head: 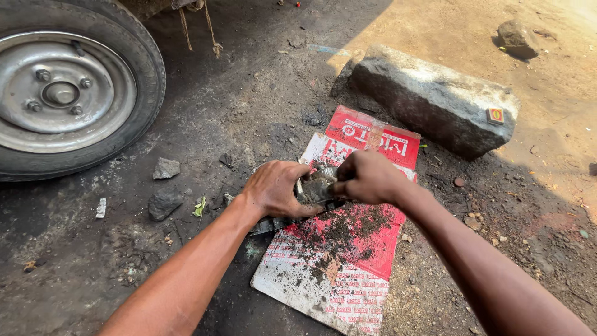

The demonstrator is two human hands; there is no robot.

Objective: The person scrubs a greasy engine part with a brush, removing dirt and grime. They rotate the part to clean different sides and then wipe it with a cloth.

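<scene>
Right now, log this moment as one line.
left hand: grips grimy metal part | right hand: pinches same part | under: red-white cardboard, dirt-strewn | near: stone block, wheel

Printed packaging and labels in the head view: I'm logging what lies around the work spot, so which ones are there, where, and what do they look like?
Flattened cardboard sheet: on the dirt under both hands, rectangular, red and white print, strewn with dark grit.
Small box: on top of the stone block near its right end, squarish, red with a yellow patch.
No screens or signs show.
</scene>
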